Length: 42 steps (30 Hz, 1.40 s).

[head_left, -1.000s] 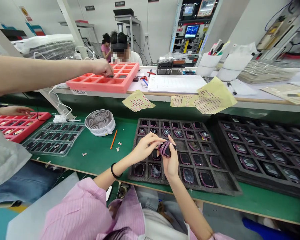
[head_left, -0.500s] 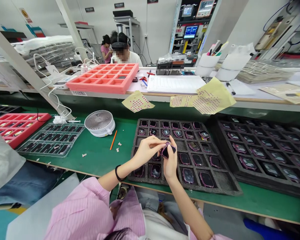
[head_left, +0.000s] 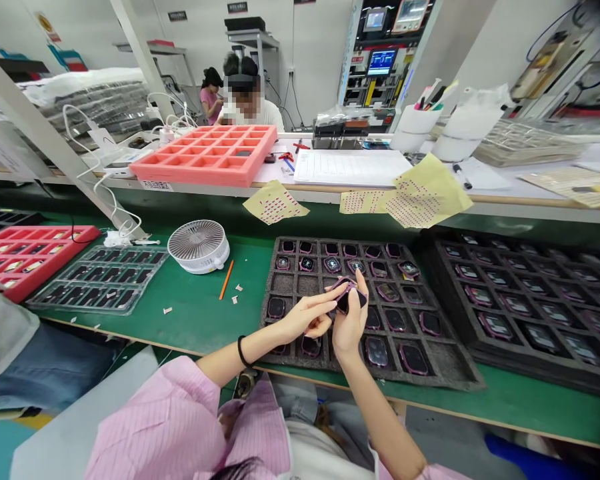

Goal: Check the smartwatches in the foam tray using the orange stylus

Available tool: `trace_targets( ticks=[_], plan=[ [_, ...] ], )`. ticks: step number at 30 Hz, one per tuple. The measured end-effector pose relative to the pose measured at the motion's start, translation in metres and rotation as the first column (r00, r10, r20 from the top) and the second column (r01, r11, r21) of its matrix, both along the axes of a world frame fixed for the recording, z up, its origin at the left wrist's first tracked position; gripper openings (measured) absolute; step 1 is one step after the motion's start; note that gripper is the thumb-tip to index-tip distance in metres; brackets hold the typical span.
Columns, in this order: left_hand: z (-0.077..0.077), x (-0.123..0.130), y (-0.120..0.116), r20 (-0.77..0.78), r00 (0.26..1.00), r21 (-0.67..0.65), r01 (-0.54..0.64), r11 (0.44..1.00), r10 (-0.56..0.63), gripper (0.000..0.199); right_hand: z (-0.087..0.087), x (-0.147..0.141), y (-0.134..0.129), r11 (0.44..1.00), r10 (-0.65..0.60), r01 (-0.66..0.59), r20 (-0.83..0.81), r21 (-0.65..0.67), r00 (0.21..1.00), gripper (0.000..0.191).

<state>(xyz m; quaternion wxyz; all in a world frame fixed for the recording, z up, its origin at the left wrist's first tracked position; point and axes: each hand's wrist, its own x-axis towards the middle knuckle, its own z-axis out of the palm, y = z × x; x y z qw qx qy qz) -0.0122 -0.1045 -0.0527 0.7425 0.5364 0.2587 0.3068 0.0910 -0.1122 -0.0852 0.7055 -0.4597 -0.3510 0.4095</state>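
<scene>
Over the middle of a dark grey foam tray, my two hands meet at a smartwatch case with a purple frame and a black face. My right hand grips it, thumb across the dark face and fingers behind. From the left, my left hand reaches in with its fingers together, closed against the near left edge of the case. Its fingertips partly hide the frame. Similar purple-rimmed watch cases lie in the tray's pockets around and below my hands.
More filled foam trays are stacked at right. Left of my hands lie an orange stick, a white fan and a clear tray of black parts. A shelf with a pink foam tray runs across the back. Another person sits at far left.
Both hands and the watch case have shifted slightly right. My left fingers have gone from a raised pinch at its top to lying straighter along its edge.
</scene>
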Motion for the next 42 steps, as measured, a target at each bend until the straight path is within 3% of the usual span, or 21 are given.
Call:
trace_targets(
  ticks=[3,5,7,8,9,11,13,15,20,25,28,31,38,42],
  plan=[
    [-0.002,-0.004,0.007,-0.068,0.997,-0.002,0.046,0.999,-0.046,0.072,-0.002,0.001,-0.001,1.0,-0.022,0.022,-0.043,-0.012,0.999,0.059],
    [-0.001,-0.007,0.014,-0.146,0.986,0.041,0.091,0.995,-0.084,0.068,-0.006,0.007,-0.001,0.999,-0.046,0.047,0.032,-0.024,0.998,0.057],
    [0.003,-0.01,0.02,-0.276,0.957,0.184,0.141,0.973,-0.087,0.06,-0.009,0.017,0.0,0.997,-0.046,0.054,0.142,-0.046,0.989,0.058],
    [0.007,-0.01,0.023,-0.351,0.936,0.314,0.146,0.938,-0.028,0.057,-0.01,0.024,0.001,0.997,-0.026,0.039,0.196,-0.063,0.98,0.06],
    [0.01,-0.009,0.026,-0.409,0.909,0.47,0.14,0.871,0.075,0.055,-0.011,0.031,0.003,0.997,0.001,0.019,0.245,-0.081,0.969,0.062],
    [0.014,-0.003,0.029,-0.435,0.844,0.748,0.144,0.648,0.313,0.06,-0.012,0.043,0.007,0.995,0.056,-0.024,0.33,-0.101,0.942,0.066],
    [0.012,0.009,0.032,-0.413,0.796,0.869,0.198,0.454,0.442,0.069,-0.013,0.053,0.013,0.994,0.1,-0.071,0.4,-0.088,0.911,0.068],
    [0.005,0.023,0.036,-0.43,0.766,0.886,0.256,0.388,0.477,0.068,-0.017,0.06,0.022,0.992,0.126,-0.11,0.458,-0.063,0.88,0.069],
    [-0.018,0.052,0.06,-0.424,0.724,0.879,0.185,0.439,0.544,0.053,-0.024,0.069,0.053,0.987,0.16,-0.143,0.528,-0.074,0.834,0.07],
    [-0.03,0.055,0.086,-0.386,0.698,0.875,0.069,0.479,0.603,0.053,-0.015,0.079,0.083,0.954,0.301,-0.25,0.502,-0.168,0.811,0.075],
    [-0.035,0.048,0.095,-0.339,0.705,0.89,0.025,0.455,0.624,0.048,-0.004,0.09,0.091,0.879,0.469,-0.393,0.336,-0.27,0.817,0.076],
    [-0.038,0.039,0.101,-0.238,0.764,0.909,-0.043,0.416,0.6,0.048,0.006,0.101,0.093,0.794,0.583,-0.529,0.125,-0.3,0.803,0.074],
    [-0.04,0.037,0.1,-0.137,0.847,0.907,-0.102,0.41,0.514,0.052,0.012,0.112,0.092,0.623,0.73,-0.742,-0.157,-0.247,0.665,0.037],
    [-0.041,0.041,0.096,-0.132,0.867,0.905,-0.093,0.415,0.481,0.053,0.012,0.11,0.089,0.597,0.733,-0.76,-0.212,-0.258,0.647,0.031]
  ],
)
